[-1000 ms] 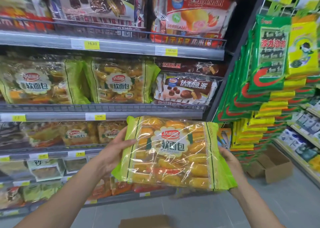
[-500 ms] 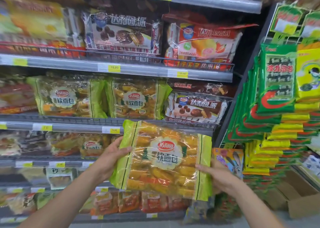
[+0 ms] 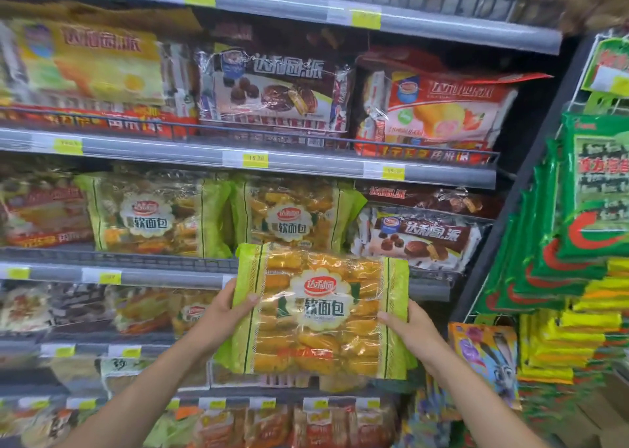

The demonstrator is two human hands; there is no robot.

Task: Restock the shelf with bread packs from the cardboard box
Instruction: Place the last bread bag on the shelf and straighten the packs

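I hold a green-edged clear bread pack (image 3: 320, 311) upright in front of the shelves, its label facing me. My left hand (image 3: 224, 315) grips its left edge and my right hand (image 3: 408, 328) grips its right edge. The pack's top edge reaches the front rail of the shelf (image 3: 163, 275) where two matching bread packs stand, one at the left (image 3: 153, 218) and one just above the held pack (image 3: 292, 216). The cardboard box is out of view.
Chocolate pie packs (image 3: 418, 236) fill the same shelf's right end. Cake packs (image 3: 272, 90) line the shelf above. A rack of green and yellow hanging packets (image 3: 578, 243) juts out at the right. Lower shelves hold more bread and snack packs (image 3: 306, 420).
Both hands have raised the bread pack up toward the shelf with the matching packs. My view has tilted upward, and the floor and the box at the right have left the frame.
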